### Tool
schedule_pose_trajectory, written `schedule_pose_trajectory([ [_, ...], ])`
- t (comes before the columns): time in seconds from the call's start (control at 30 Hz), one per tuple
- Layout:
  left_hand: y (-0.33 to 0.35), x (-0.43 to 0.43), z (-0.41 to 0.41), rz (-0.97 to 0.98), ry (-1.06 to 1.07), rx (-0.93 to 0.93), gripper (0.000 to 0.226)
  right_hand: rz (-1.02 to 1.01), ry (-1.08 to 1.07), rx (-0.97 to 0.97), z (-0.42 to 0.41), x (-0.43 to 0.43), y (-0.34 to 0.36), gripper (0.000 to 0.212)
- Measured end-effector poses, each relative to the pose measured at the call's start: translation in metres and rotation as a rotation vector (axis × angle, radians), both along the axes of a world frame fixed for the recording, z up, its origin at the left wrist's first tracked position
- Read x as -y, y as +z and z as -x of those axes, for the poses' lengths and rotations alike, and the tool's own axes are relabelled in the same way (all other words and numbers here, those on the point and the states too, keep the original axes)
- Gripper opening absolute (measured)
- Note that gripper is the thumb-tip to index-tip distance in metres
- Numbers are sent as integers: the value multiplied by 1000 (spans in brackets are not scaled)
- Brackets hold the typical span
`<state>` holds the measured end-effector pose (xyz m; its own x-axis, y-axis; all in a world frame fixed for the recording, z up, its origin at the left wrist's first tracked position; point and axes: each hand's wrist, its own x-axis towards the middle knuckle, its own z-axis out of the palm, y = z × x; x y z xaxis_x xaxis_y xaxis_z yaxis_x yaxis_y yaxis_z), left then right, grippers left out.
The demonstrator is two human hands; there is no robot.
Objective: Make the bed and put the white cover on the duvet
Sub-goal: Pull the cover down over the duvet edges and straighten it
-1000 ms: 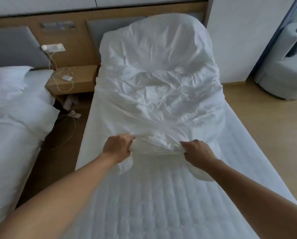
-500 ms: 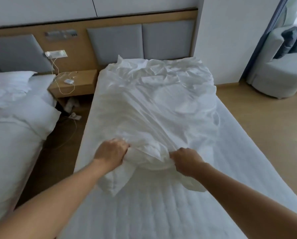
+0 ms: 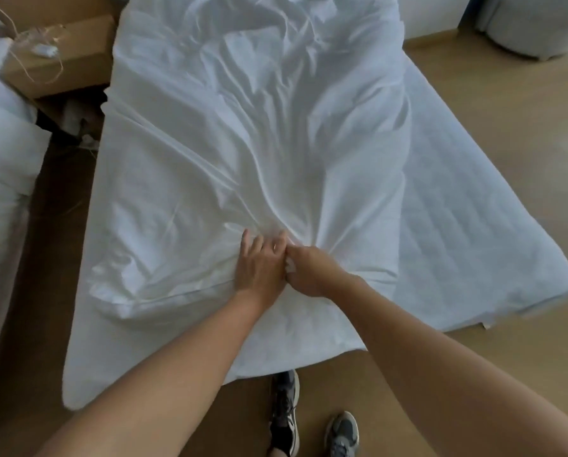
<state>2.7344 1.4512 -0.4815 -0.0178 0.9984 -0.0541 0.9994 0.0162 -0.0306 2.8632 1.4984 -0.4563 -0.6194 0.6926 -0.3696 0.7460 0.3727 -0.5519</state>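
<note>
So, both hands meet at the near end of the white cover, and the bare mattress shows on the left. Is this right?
Not quite: the head view shows the bare mattress on the right, not the left. The left hand and right hand do meet at the near end of the white cover.

Wooden nightstand point(image 3: 78, 61) top left, white cable point(image 3: 25, 70) on it; neighbouring bed point(image 3: 2, 153) left; grey armchair point(image 3: 523, 24) top right.

Two hands are counted, the left hand point(image 3: 259, 265) and the right hand point(image 3: 312, 275), towards the near edge of one mattress point(image 3: 474, 209); one white cover point(image 3: 243, 127) is counted; two shoes point(image 3: 284, 413), one bedside table point(image 3: 74, 57), one armchair point(image 3: 523, 24) and one neighbouring bed point(image 3: 2, 159) are seen.
</note>
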Motion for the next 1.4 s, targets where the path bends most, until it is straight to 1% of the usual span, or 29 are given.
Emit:
schedule_pose_trajectory([
  [0.03,-3,-10,1,-32,-7,3,45,2,-88,-137,-14,-3,-3,51],
  [0.07,-4,-20,3,16,5,39,38,-84,-272,-263,-32,-8,-10,44],
  [0.13,1,-30,8,164,54,103,41,-282,-850,-338,-76,-25,-28,42],
  [0.17,-2,-33,10,213,75,117,45,-206,-1129,-273,-99,-37,-41,54],
  [0.2,-4,-35,11,280,98,106,48,66,-1343,-221,-116,-45,-55,75],
  [0.23,-4,-37,10,371,111,86,53,364,-1454,-244,-127,-49,-69,99],
  [0.27,-3,-40,7,467,110,45,60,564,-1459,-326,-131,-53,-81,113],
  [0.3,2,-45,1,569,94,-9,71,678,-1416,-395,-130,-55,-92,114],
  [0.37,17,-63,-15,716,63,-16,94,704,-1382,-512,-123,-60,-97,84],
  [0.4,25,-73,-24,704,68,68,97,685,-1370,-541,-118,-62,-98,70],
  [0.47,35,-95,-48,525,73,353,77,590,-1329,-507,-114,-66,-95,60],
  [0.5,34,-105,-61,421,56,458,64,480,-1300,-437,-118,-70,-88,59],
  [0.57,26,-123,-89,364,27,471,55,156,-1234,-243,-141,-77,-61,57],
  [0.7,-5,-137,-137,554,89,345,87,-531,-1196,60,-224,-73,22,44],
  [0.77,-22,-138,-158,688,57,265,92,-708,-1107,203,-245,-53,21,40],
  [0.8,-28,-140,-169,690,33,247,87,-625,-974,230,-247,-46,7,38],
  [0.83,-33,-143,-181,625,14,262,79,-428,-815,218,-245,-44,-12,35],
  [0.9,-38,-152,-205,397,-22,386,60,28,-566,69,-250,-51,-43,27],
  [0.93,-40,-158,-219,338,-36,466,56,81,-587,-70,-257,-62,-51,22],
  [0.97,-42,-163,-232,341,-25,540,58,-1,-706,-165,-270,-76,-59,20],
  [1.03,-47,-173,-258,417,60,614,79,-268,-1100,-155,-301,-109,-80,19],
  [1.07,-50,-178,-270,449,115,622,89,-217,-1272,-95,-317,-123,-88,33],
  [1.1,-54,-181,-280,459,164,636,95,-6,-1399,-111,-332,-137,-100,54],
  [1.13,-58,-184,-290,455,211,669,95,287,-1474,-249,-342,-147,-113,72],
  [1.17,-61,-187,-300,446,269,715,89,588,-1450,-450,-349,-154,-123,80],
  [1.23,-64,-194,-314,419,361,766,69,1000,-1268,-850,-351,-154,-134,79],
  [1.27,-65,-198,-319,404,372,770,58,1109,-1252,-1048,-350,-153,-138,86],
  [1.33,-62,-206,-319,386,402,851,45,1249,-1373,-1389,-351,-155,-150,101],
  [1.4,-47,-212,-313,409,428,1006,39,1359,-1407,-1480,-351,-166,-150,96],
])
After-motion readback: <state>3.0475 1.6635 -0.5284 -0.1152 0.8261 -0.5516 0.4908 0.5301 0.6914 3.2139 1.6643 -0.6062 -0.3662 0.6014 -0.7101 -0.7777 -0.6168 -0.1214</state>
